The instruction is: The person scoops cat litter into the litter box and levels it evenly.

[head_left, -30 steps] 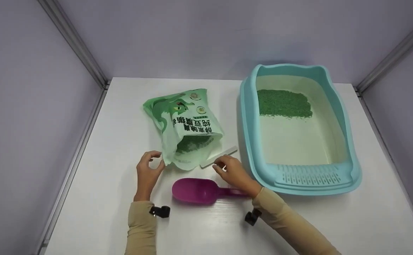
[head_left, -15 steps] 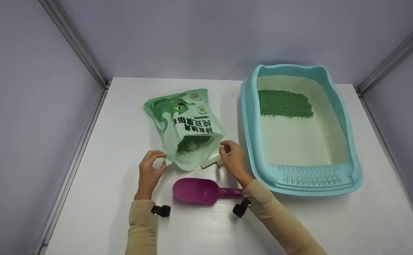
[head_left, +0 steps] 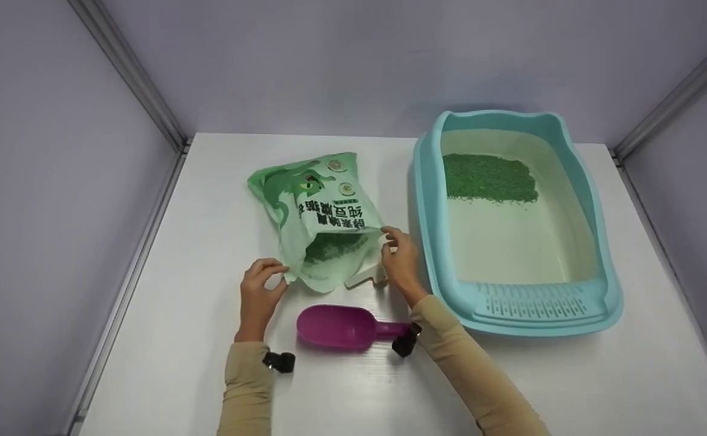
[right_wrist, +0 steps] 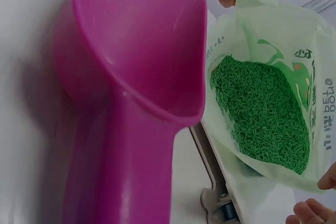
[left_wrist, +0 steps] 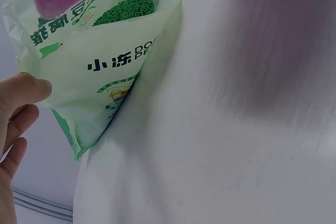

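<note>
An opened bag of cat litter, pale green with a printed cat, lies with its mouth toward me. Green pellets show inside it. My left hand pinches the left corner of the mouth between thumb and fingers; the left wrist view shows this from the side. At the opposite corner, the fingertips of my right hand pinch the bag's edge. In front of the bag lies a magenta scoop, its handle pointing right, under the right wrist. A white bar-shaped clip lies beside the bag's mouth.
To the right stands a light blue litter box with a slotted front ledge. A patch of green litter covers part of its floor toward the back. Grey panel walls border the white table.
My right hand has moved from over the clip up to the bag's right corner and taken hold there. The clip appears shorter and bent. My left hand has kept its hold.
</note>
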### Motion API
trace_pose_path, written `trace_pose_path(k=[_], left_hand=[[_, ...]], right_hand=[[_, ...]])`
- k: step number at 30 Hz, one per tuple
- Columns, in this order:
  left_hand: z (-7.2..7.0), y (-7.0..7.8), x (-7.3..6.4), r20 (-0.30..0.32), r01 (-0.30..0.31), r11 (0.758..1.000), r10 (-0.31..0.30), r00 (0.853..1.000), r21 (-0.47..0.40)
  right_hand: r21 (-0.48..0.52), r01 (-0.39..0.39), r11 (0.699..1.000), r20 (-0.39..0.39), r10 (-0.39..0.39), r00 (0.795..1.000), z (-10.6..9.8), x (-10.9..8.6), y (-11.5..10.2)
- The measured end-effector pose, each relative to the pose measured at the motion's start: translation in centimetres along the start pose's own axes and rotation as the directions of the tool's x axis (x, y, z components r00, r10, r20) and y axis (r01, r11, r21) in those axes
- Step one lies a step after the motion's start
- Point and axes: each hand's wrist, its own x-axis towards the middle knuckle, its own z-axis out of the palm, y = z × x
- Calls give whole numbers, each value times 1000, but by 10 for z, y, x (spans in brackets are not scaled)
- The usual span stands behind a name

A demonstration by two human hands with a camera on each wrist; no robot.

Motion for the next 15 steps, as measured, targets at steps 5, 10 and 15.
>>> trace_pose_path(k=[5, 10, 15], left_hand=[[1, 0, 1, -17, 10, 1000, -9, 1000, 11], [4, 0, 0, -9, 24, 999, -24, 1000, 29], [4, -1, -1, -21, 36, 999, -36, 999, 6]], right_hand=[[1, 27, 1000, 30, -27, 999, 5, 11, 3], [-54, 16, 998, 14, -15, 1000, 7, 15, 3], [-9, -91, 996, 30, 91, 995, 6, 17, 5]])
